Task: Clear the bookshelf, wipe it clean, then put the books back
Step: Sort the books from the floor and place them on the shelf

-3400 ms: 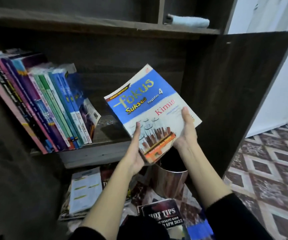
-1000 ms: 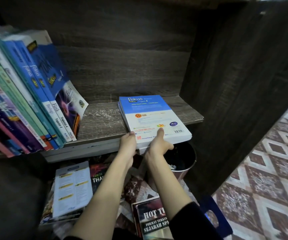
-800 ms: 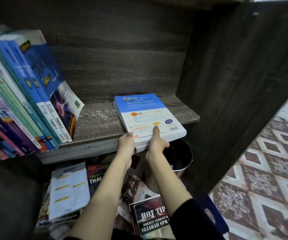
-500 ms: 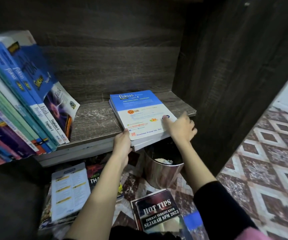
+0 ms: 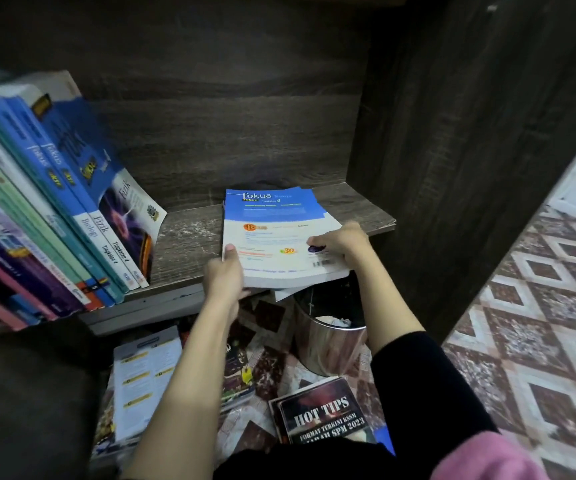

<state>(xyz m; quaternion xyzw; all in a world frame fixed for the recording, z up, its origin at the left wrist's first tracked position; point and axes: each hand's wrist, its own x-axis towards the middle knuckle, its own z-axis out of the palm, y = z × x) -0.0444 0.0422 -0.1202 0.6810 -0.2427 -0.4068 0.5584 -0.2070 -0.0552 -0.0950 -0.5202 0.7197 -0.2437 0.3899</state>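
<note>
**Lying flat, gripped at 2 near corners**

Logged book (image 5: 279, 233) lying flat on the shelf (image 5: 189, 237), back cover up, with a blue band at the far end and white below it. Read a barcode at the near right of the cover. Placed it on the right half of the board, close to the side panel (image 5: 453, 133); cannot tell whether touching. Saw its near edge overhanging the front lip of the board, with 1 pale page corner poking out beneath.

Found left hand (image 5: 224, 275) gripping the near left corner, thumb on top of the cover, fingers tucked under and hidden. Found right hand (image 5: 342, 244) clasping the near right corner, bent fingers on top beside the purple stamp, thumb out of sight.

Recorded row of books (image 5: 54, 202) at the left of the same board, spines outward, all tilted with tops to the left. Noted a strip of bare wood between that row and the flat book.

Below the board, marked metal bin (image 5: 328, 344) standing under the overhanging edge, something white inside. Marked dark book (image 5: 324, 417) titled "HOT TIPS" just in front of the bin and white booklet (image 5: 144, 372) further left, atop other scattered print. Saw patterned floor (image 5: 539, 323) at the right.
</note>
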